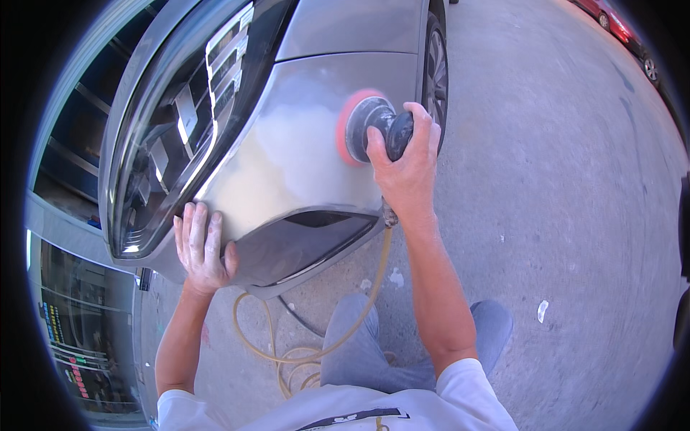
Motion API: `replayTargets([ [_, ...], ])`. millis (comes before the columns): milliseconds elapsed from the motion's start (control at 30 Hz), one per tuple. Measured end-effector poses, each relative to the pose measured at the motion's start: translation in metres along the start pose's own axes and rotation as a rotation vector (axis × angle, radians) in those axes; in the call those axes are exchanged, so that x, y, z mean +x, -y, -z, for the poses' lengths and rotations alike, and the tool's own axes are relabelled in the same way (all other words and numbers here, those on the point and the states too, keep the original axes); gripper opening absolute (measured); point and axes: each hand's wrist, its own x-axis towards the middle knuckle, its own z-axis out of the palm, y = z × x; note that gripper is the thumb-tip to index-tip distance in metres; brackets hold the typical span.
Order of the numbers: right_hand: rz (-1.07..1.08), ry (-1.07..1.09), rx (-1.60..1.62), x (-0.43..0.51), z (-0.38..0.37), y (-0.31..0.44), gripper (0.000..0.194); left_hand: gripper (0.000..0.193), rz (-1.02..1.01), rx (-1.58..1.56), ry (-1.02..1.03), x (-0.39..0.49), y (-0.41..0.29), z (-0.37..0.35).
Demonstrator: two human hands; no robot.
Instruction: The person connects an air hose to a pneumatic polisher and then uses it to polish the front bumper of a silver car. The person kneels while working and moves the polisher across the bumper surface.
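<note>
My right hand (pixel 407 156) grips the black head of a pneumatic orbital sander (pixel 372 118), fingers and thumb wrapped around it. The sander's pinkish-red pad edge, blurred, lies against a grey car bumper (pixel 307 151) near the wheel side. A pale, dull patch with a beige area covers the bumper between sander and headlight. Dusty with powder, my left hand (pixel 204 248) rests flat on the bumper corner, just below the headlight (pixel 183 124), fingers slightly apart. A yellowish air hose (pixel 384 269) runs down from the sander's fitting.
Loops of the hose lie on the concrete ground (pixel 539 215) by my knees. A dark bumper inset (pixel 302 242) sits low between my hands. The front wheel (pixel 435 75) is just beyond the sander. A red car (pixel 620 27) stands far right; a glass shopfront (pixel 81 323) is at left.
</note>
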Motion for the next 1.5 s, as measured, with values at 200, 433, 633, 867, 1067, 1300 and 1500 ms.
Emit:
replayTargets([
  [200,-0.13,-0.009,-0.076,-0.027,0.012,-0.004,0.063,0.048,0.0,0.005,0.003,0.0,-0.001,-0.001],
  [433,0.153,0.06,-0.014,-0.021,0.003,0.042,0.063,0.046,0.011,-0.014,0.0,0.001,-0.004,0.0],
  [633,-0.053,0.048,-0.056,0.005,0.009,0.057,0.062,0.045,0.003,-0.008,-0.017,0.003,-0.005,-0.001],
  [867,0.263,0.16,0.017,-0.001,0.005,0.088,0.062,0.046,0.008,-0.018,-0.002,0.004,-0.005,0.002],
  [1067,0.07,0.083,-0.079,0.006,0.01,0.043,0.063,0.047,0.011,-0.017,0.001,0.005,-0.006,0.002],
  [1300,0.207,0.101,-0.057,0.009,0.007,0.067,0.064,0.047,0.026,-0.018,0.002,0.004,-0.005,0.002],
  [1500,0.043,0.077,-0.132,0.021,0.009,0.062,0.06,0.047,0.03,-0.035,0.007,0.005,-0.006,0.002],
])
